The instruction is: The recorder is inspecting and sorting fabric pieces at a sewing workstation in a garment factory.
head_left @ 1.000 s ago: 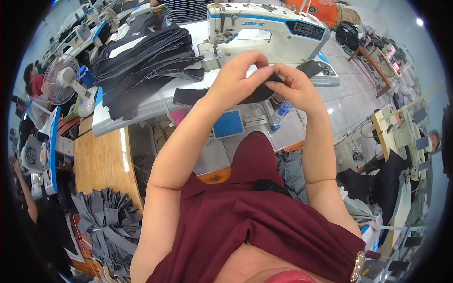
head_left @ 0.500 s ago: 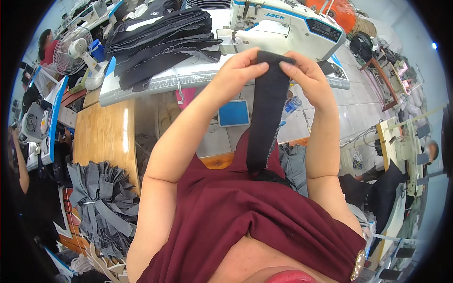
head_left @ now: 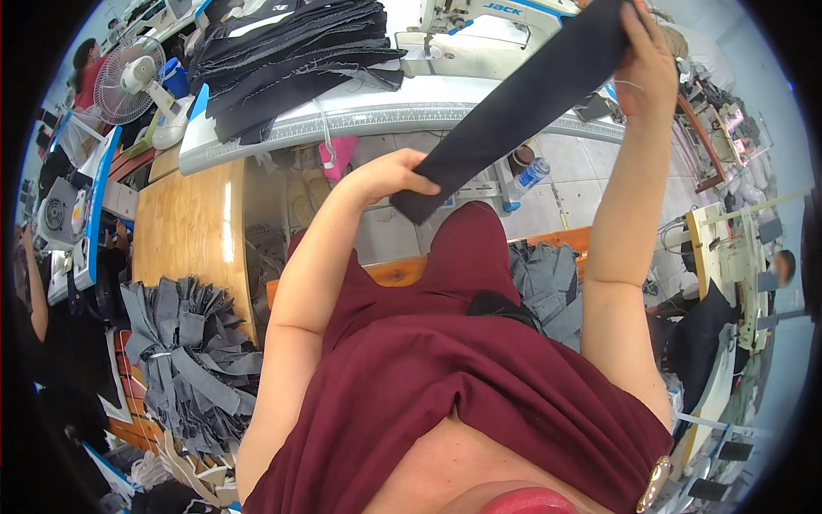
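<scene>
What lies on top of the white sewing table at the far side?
A stack of dark cut fabric pieces covers the left part of the white sewing table; a white sewing machine stands to its right. The tabletop under the stack is hidden, and the dark fabric strip covers part of the machine.

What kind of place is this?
Most likely a clothing factory or sewing workshop. A sewing machine sits on the table, dark cut fabric is stacked beside it, and grey fabric bundles lie nearby. Both hands, left and right, hold a dark strip.
</scene>
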`<action>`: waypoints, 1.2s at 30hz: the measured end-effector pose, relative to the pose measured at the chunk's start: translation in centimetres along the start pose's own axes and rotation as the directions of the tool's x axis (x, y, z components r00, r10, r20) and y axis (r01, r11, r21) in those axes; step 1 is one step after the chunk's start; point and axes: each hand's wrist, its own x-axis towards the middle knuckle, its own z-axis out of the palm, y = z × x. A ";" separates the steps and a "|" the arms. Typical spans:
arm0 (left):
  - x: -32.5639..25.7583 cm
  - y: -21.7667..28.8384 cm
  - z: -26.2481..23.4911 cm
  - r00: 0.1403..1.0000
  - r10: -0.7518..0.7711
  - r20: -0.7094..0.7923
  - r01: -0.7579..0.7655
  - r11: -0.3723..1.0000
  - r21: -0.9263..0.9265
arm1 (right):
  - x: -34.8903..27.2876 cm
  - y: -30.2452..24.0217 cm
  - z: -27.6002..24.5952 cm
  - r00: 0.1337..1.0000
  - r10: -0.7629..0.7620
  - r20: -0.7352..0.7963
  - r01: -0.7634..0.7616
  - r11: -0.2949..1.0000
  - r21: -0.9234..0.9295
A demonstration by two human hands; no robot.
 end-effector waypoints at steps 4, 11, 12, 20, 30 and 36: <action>-3.9 -1.7 -2.6 0.982 0.037 -0.184 -0.062 0.989 -0.134 | 2.1 1.2 -6.9 0.998 0.056 -0.016 -0.052 0.983 0.179; -7.3 -1.1 -5.5 0.845 0.162 -0.510 -0.378 0.854 -0.357 | -2.4 6.2 -11.5 0.935 0.344 -0.090 -0.329 0.933 0.145; -7.5 -0.9 -5.6 0.803 0.208 -0.559 -0.451 0.825 -0.341 | -3.2 7.2 -11.7 0.922 0.373 -0.106 -0.362 0.925 0.113; -15.0 -2.2 -11.6 0.356 0.186 -0.916 -0.579 0.813 -0.060 | -7.3 17.7 -5.1 0.794 0.600 -0.097 -0.607 0.789 -0.092; -18.9 5.6 -26.2 0.109 0.297 -0.949 -0.467 0.858 0.214 | 5.4 24.7 9.6 0.847 0.512 0.146 -0.457 0.839 -0.296; -16.1 0.1 -32.8 0.047 0.252 -0.966 0.235 0.938 0.256 | 6.8 31.7 9.7 0.905 0.404 0.135 -0.117 0.541 -0.833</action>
